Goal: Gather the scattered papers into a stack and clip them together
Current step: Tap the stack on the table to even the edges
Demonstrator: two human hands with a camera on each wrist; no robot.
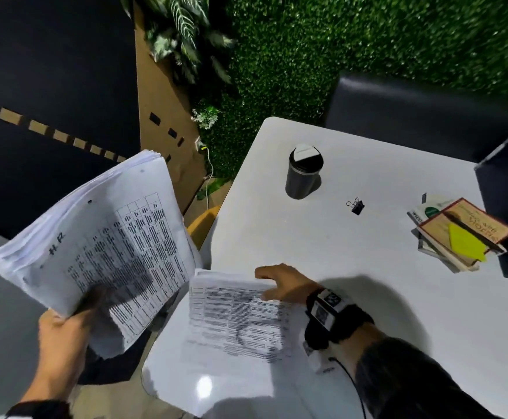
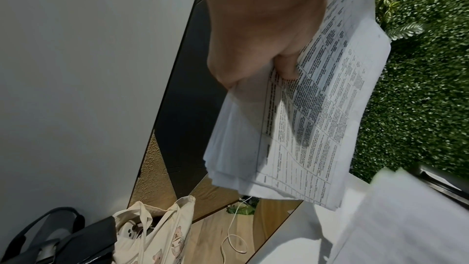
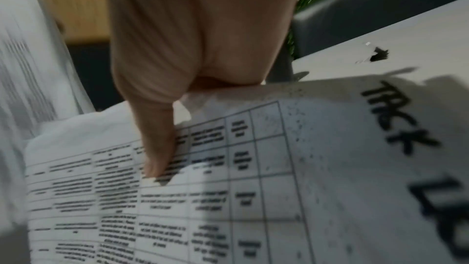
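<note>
Meanwhile tote bag slumped open, contents unclear; tumbler lidded.

The surface is smooth white with a slight sheen, catching a bright glare spot near its front edge, and the sheets on it and the thick stack held off to the side are matt white printed paper, the stack's edges soft and a little ragged. The binder clip looks like black painted metal with thin shiny wire handles, and the cup has a dull dark-grey body under a glossy black and white lid. Down on the pale wood-grain floor a cream cloth tote bag slumps beside a dark bag, and the chair behind the surface shows smooth dark upholstery with a faint gloss.
</note>
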